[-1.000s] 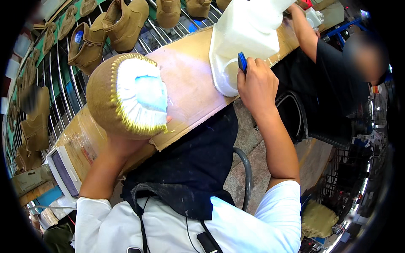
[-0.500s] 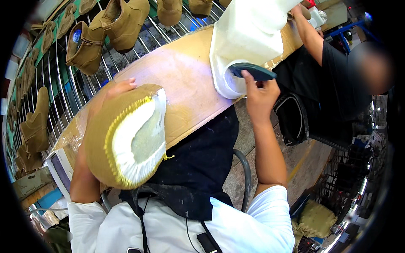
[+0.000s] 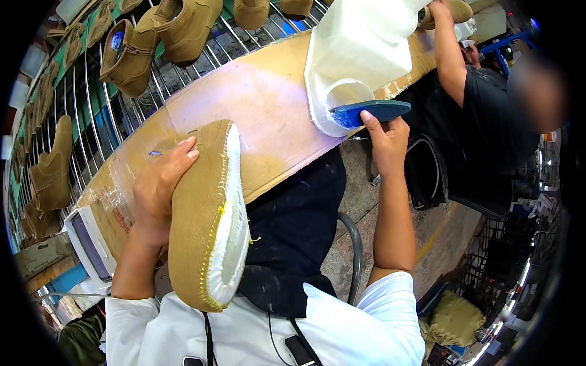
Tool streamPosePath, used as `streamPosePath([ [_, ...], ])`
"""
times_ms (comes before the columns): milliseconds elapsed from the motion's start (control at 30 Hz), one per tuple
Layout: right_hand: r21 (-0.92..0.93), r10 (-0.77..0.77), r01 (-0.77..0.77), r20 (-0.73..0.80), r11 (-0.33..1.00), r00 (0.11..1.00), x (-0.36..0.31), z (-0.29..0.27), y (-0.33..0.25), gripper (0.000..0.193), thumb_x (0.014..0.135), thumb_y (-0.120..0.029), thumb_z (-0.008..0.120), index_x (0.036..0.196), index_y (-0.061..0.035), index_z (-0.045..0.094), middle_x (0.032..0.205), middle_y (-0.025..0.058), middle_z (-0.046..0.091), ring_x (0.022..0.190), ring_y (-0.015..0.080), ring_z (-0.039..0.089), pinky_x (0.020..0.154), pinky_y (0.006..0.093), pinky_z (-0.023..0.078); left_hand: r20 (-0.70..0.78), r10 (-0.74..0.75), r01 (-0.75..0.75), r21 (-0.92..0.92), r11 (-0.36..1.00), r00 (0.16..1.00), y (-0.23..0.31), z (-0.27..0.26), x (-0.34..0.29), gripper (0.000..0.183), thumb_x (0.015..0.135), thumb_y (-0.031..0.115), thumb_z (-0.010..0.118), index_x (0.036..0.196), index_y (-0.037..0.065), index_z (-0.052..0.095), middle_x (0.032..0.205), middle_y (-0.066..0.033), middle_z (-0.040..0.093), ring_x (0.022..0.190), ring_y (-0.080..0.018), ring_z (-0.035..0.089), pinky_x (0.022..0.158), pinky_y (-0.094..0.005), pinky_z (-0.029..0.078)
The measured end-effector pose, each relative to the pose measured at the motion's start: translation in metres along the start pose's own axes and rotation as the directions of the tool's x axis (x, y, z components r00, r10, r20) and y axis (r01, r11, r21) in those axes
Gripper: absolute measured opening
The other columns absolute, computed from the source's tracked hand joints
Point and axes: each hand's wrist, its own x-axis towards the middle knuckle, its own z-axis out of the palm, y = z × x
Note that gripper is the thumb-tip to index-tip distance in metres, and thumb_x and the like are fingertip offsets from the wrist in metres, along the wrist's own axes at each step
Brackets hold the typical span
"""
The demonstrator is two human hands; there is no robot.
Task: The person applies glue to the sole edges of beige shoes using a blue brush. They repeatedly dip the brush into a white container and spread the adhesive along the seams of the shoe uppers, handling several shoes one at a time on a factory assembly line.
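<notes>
My left hand [image 3: 160, 186] is closed around a brown boot upper [image 3: 196, 213], tilted on its side with its bottom facing right. Yellow and white stitching runs along the edge of its whitish bottom [image 3: 231, 250]. A flat dark-blue brush [image 3: 381, 110] is pinched between the thumb and fingers of my right hand [image 3: 389, 143]. Its shiny, wet-looking blue end sits at the round mouth of a white plastic container [image 3: 360, 58]; the bristles cannot be made out clearly.
Cardboard [image 3: 256, 97] covers the bench beneath the container. Brown boots [image 3: 128, 58] stand on a metal-bar rack [image 3: 79, 122] at the far left. A co-worker in a black shirt [image 3: 494, 122] handles a brown shoe [image 3: 459, 11] at the upper right. A grey curved chair arm [image 3: 354, 250] is beside my right arm.
The boot upper has turned, bringing its brown side and my left hand into fuller view. My right hand has moved slightly right and down, drawing the brush partly out of the container's mouth.
</notes>
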Motion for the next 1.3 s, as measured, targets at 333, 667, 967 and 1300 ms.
streamPosePath([
  [333, 0.296, 0.193, -0.145, -0.142, 0.944, 0.971, 0.002, -0.003, 0.007, 0.018, 0.085, -0.015, 0.066, 0.090, 0.0009, 0.061, 0.078, 0.0030, 0.060, 0.064, 0.0083, 0.049, 0.060, 0.0225, 0.040, -0.044, 0.049, -0.047, 0.048, 0.998, 0.998, 0.004, 0.005, -0.012, 0.054, 0.070, 0.014, 0.076, 0.118, 0.008, 0.051, 0.118, -0.0219, 0.060, 0.103, -0.0352, 0.063, 0.082, -0.0410, 0.052],
  [667, 0.496, 0.266, -0.202, -0.061, 0.844, 0.962, 0.003, -0.006, 0.016, 0.015, 0.087, -0.014, 0.063, 0.094, -0.0013, 0.060, 0.084, 0.0032, 0.062, 0.069, 0.0088, 0.054, 0.061, 0.0228, 0.041, -0.078, 0.065, -0.064, 0.009, 0.998, 0.995, 0.001, 0.011, -0.018, 0.055, 0.071, 0.014, 0.076, 0.119, 0.008, 0.051, 0.117, -0.0225, 0.060, 0.103, -0.0364, 0.063, 0.082, -0.0401, 0.052],
  [967, 0.291, 0.273, -0.180, -0.319, 0.940, 0.908, 0.002, -0.005, 0.011, 0.015, 0.088, -0.015, 0.063, 0.094, -0.0018, 0.059, 0.083, 0.0035, 0.061, 0.068, 0.0088, 0.054, 0.060, 0.0229, 0.040, -0.058, 0.093, -0.090, 0.055, 0.994, 0.994, 0.006, 0.005, -0.018, 0.055, 0.068, 0.017, 0.077, 0.118, 0.009, 0.053, 0.116, -0.0222, 0.061, 0.102, -0.0358, 0.063, 0.081, -0.0398, 0.052],
  [1300, 0.735, 0.467, -0.338, 0.032, 0.588, 0.884, -0.045, 0.048, -0.044, 0.016, 0.090, -0.016, 0.059, 0.096, -0.0015, 0.058, 0.086, 0.0062, 0.064, 0.076, 0.0141, 0.062, 0.069, 0.0273, 0.049, -0.064, 0.088, -0.083, 0.077, 0.994, 0.994, 0.008, 0.006, -0.026, 0.054, 0.067, 0.018, 0.077, 0.117, 0.014, 0.056, 0.118, -0.0222, 0.059, 0.104, -0.0356, 0.062, 0.080, -0.0395, 0.052],
])
